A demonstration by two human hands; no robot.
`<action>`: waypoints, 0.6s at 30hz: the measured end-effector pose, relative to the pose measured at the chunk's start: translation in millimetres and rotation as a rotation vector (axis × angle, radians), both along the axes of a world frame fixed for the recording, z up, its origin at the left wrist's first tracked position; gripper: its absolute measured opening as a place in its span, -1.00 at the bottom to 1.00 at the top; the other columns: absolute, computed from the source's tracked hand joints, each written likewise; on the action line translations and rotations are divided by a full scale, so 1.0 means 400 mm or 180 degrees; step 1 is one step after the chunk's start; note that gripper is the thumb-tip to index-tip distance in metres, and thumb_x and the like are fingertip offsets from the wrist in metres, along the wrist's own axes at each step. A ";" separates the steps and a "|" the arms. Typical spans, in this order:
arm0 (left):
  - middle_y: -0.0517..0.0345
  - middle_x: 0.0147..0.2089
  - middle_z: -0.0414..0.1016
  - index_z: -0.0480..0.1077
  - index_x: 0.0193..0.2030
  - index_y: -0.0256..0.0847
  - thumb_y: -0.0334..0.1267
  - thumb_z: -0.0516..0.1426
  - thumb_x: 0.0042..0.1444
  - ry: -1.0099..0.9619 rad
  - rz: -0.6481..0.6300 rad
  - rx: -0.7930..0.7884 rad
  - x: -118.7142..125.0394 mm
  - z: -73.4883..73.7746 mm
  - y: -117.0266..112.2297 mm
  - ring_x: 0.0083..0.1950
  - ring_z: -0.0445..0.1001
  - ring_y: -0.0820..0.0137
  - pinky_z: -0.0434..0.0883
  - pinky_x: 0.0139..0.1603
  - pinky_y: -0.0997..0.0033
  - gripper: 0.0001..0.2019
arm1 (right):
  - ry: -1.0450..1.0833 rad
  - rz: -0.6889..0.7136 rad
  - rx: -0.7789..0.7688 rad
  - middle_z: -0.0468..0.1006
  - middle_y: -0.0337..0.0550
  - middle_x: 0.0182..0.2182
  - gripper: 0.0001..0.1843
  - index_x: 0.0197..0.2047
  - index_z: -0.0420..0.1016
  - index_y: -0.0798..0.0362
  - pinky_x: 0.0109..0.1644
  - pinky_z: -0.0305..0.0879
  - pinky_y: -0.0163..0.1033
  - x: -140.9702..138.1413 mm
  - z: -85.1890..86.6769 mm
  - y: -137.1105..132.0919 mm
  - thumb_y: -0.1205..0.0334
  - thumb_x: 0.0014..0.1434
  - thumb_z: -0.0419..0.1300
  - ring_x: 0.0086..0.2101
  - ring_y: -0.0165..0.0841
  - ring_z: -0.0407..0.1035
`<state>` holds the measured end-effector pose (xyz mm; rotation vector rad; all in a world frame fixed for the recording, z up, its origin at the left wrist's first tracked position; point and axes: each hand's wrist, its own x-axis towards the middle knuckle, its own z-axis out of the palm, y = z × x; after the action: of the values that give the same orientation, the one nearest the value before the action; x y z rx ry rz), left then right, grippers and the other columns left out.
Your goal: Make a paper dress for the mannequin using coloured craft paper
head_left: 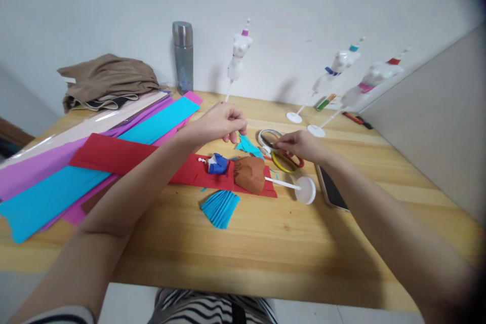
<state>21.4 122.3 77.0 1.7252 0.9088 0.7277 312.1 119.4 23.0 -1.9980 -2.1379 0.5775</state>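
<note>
My left hand (224, 122), its fingers curled down, is over the table just behind the red crepe paper strip; anything in its fingers is hidden. On that red strip (190, 169) lies a small white mannequin wearing a blue paper top (217, 164) and a brown paper skirt (249, 174), its round white base (306, 190) to the right. My right hand (298, 144) pinches with its fingertips among a silver ring (261, 134), a yellow ring (283, 166) and a red ring; what it grips is too small to tell. A torn turquoise paper scrap (248, 146) lies between my hands.
Pleated turquoise paper (220, 208) lies in front. Colored paper sheets (152, 121), folded brown cloth (110, 78) and a flask (183, 58) occupy the left. Three mannequins, including one with a pink waistband (366, 87), stand behind. A phone (331, 187) lies under my right forearm.
</note>
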 end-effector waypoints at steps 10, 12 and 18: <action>0.16 -0.52 0.51 0.44 -0.49 -0.27 -0.48 0.15 0.19 -0.0009 -0.0070 0.0091 -0.004 0.007 0.000 -0.50 0.47 0.52 0.34 -0.48 0.55 -0.77 | 0.0637 0.1295 0.1139 0.66 0.01 -0.07 -0.73 -0.02 0.64 -0.02 0.07 0.43 0.02 -0.157 0.050 -0.148 0.13 0.26 0.23 -0.08 -0.11 0.52; 0.14 -0.49 0.53 0.44 -0.48 -0.28 -0.49 0.15 0.20 0.0036 -0.0056 0.0137 -0.004 0.012 -0.003 -0.50 0.47 0.52 0.32 -0.51 0.57 -0.78 | 0.0177 0.1887 0.1167 0.65 0.05 -0.05 -0.67 0.05 0.63 -0.03 0.12 0.39 0.14 -0.221 0.054 -0.189 0.15 0.22 0.30 -0.02 -0.03 0.47; 0.19 -0.56 0.46 0.41 -0.48 -0.28 -0.50 0.12 0.22 0.0053 0.0096 0.0371 -0.012 0.061 -0.038 -0.52 0.43 0.52 0.37 -0.46 0.55 -0.76 | -0.0708 0.1840 0.1327 0.62 0.15 -0.10 -0.65 0.09 0.61 0.08 0.09 0.34 0.17 -0.335 0.033 -0.225 0.17 0.28 0.26 -0.02 0.03 0.43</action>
<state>16.4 106.9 101.4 1.8255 0.9210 0.8009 177.9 29.6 36.4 -1.2723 -2.7009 -0.0479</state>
